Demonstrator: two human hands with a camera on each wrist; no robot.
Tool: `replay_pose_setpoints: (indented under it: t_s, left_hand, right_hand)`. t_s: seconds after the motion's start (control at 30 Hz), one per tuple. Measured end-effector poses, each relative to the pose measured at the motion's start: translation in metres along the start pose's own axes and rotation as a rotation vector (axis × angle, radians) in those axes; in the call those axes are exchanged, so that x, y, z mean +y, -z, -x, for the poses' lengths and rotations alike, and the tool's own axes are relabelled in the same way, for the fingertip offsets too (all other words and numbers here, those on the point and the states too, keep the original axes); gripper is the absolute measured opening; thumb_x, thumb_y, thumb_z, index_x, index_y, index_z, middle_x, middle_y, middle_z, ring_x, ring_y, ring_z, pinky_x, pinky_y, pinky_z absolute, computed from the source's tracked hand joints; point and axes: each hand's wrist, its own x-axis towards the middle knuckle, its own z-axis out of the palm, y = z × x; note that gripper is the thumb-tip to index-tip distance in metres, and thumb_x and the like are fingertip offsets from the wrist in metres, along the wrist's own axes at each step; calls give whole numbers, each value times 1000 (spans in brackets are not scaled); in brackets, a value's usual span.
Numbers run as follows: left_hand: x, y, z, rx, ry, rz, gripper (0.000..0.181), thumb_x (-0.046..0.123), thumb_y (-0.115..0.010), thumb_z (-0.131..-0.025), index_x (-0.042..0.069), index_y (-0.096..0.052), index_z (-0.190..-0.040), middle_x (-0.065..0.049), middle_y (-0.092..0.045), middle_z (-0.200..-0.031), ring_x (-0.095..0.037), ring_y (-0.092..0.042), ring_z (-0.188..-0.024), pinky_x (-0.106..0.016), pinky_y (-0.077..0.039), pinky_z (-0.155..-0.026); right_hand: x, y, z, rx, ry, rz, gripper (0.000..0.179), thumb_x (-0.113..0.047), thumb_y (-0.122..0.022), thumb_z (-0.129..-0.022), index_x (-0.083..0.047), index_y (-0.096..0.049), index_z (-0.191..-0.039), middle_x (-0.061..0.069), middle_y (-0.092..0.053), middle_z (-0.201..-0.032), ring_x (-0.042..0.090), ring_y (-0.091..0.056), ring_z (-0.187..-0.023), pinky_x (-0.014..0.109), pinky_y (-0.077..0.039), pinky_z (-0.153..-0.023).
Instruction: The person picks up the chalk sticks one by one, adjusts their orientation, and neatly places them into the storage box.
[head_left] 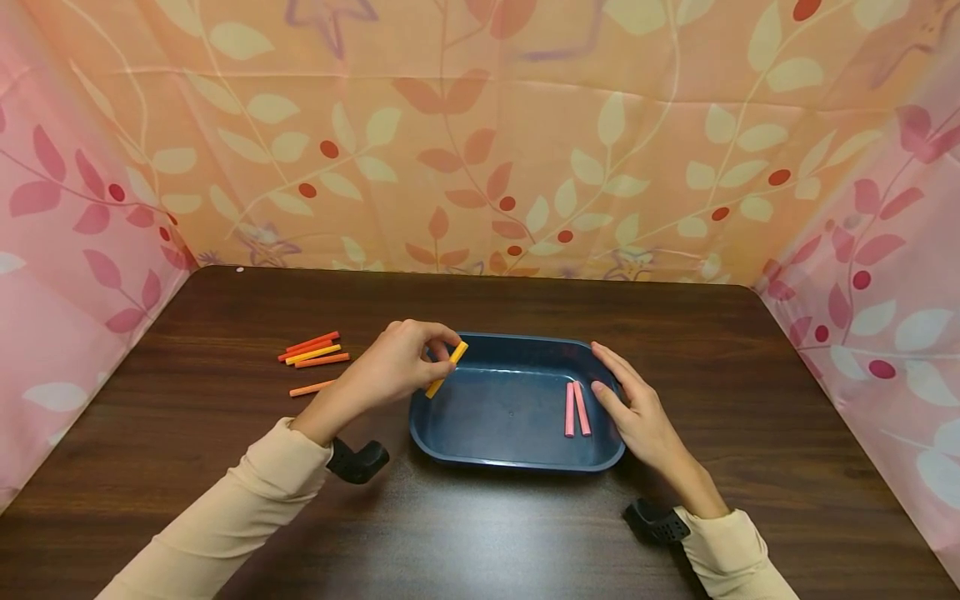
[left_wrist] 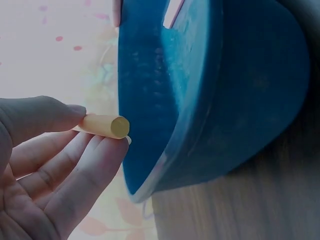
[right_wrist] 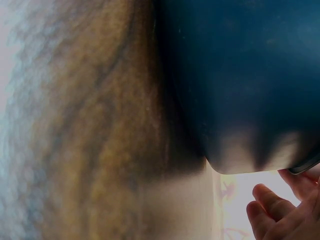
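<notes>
My left hand [head_left: 405, 358] pinches a yellow stick of chalk [head_left: 447, 369] between thumb and fingertips, above the left end of a dark blue plastic basin [head_left: 517, 463]. In the left wrist view, the round flat end of the yellow chalk [left_wrist: 120, 127] faces the camera, close beside the basin's rim. My right hand [head_left: 641, 415] rests at the basin's right rim, fingers fairly straight along the outer corner and thumb over the edge. Two pink chalk sticks [head_left: 576, 409] lie side by side on the basin floor near that hand.
Left of the basin, several red, yellow and orange chalk sticks [head_left: 315, 348] lie grouped on the dark wooden table [head_left: 480, 533]. One orange stick [head_left: 309, 388] lies nearer, partly behind the left wrist. Patterned cloth [head_left: 510, 167] hangs behind the table and at both sides.
</notes>
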Motion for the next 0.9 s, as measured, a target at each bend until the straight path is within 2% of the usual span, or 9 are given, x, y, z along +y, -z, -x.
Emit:
replay_pose_setpoints:
  t_s: [0.1, 0.3, 0.37, 0.5, 0.6, 0.67, 0.9]
  left_hand:
    - [2, -3, -2, 1, 5, 4, 33, 8, -71, -87, 1, -68, -119, -8, -69, -87, -10, -59, -59, -23, -50, -53]
    - [7, -8, -5, 7, 10, 12, 33, 9, -71, -87, 1, -68, -119, -8, -70, -87, -10, -59, -57, -24, -50, -52]
    - [8, -10, -6, 11, 8, 11, 33, 9, -71, -87, 1, -68, -119, -7, -70, -85, -10, -58, -55, -24, -50, -51]
    - [10, -14, -8, 22, 5, 9, 32, 8, -71, -87, 1, -69, -118, -6, -70, -84, -9, -57, -53, -24, -50, -49]
    - [13, -18, -10, 22, 9, 18, 33, 9, -71, -87, 2, -69, -118, -6, -70, -84, -9, -57, -53, -23, -49, -49]
    - [14, -20, -11, 16, 15, 33, 33, 8, -71, -87, 2, -68, -119, -6, -70, -84, -10, -58, -54, -23, -49, -48]
    - [15, -30, -16, 4, 25, 68, 34, 7, -72, -87, 2, -68, -120, -6, -69, -82, -9, -59, -52, -21, -49, -48]
  right_hand:
    - [1, 0, 0, 2, 2, 3, 49, -10, -54, -101, -5, -44, -149, 17, -41, -155, 38, -37, -142, 0, -18, -108]
    - [2, 0, 0, 10, 11, 8, 49, -9, -54, -101, -5, -44, -148, 17, -41, -155, 23, -37, -145, 1, -19, -109]
    - [1, 0, 0, 9, 11, 6, 49, -9, -54, -101, -4, -44, -148, 18, -41, -155, 24, -37, -145, 1, -19, -108]
    - [1, 0, 0, 4, 2, 3, 49, -10, -54, -101, -4, -43, -148, 18, -40, -155, 35, -36, -143, 0, -19, -108]
    - [1, 0, 0, 1, -3, 5, 49, -10, -54, -101, -5, -43, -149, 16, -40, -156, 36, -36, -143, 0, -18, -108]
    - [1, 0, 0, 6, 2, 6, 49, -10, -54, -101, -5, -43, -149, 16, -41, -155, 32, -37, -144, 0, -19, -108]
    - [2, -2, 1, 23, 32, 5, 49, -7, -55, -99, -4, -45, -147, 20, -42, -153, 2, -36, -141, 0, -21, -108]
